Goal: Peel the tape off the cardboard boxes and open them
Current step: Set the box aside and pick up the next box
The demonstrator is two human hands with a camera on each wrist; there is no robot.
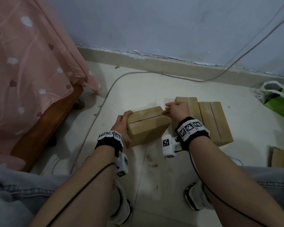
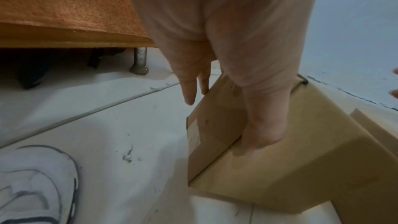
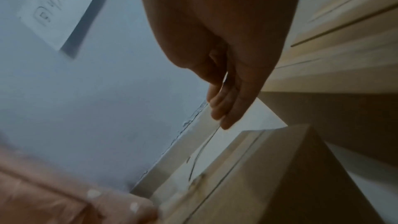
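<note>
On the pale tiled floor [image 1: 138, 89], close to a blue-grey wall [image 1: 170, 27], sits a cardboard box [image 1: 147, 126]. The left hand [image 1: 121, 126] grips its left end, thumb on the near side and fingers [image 2: 189, 89] down the end. The right hand [image 1: 175, 110] is by the box's far right corner, fingers [image 3: 224, 108] straight and close together, holding nothing. Two more boxes [image 1: 215, 122] lie just to the right. A pink spotted curtain [image 1: 31, 63] hangs at the left, and a grey cable [image 1: 95, 115] runs across the floor

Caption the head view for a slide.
Left hand grips a cardboard box on the floor; right hand reaches its far corner.
</note>
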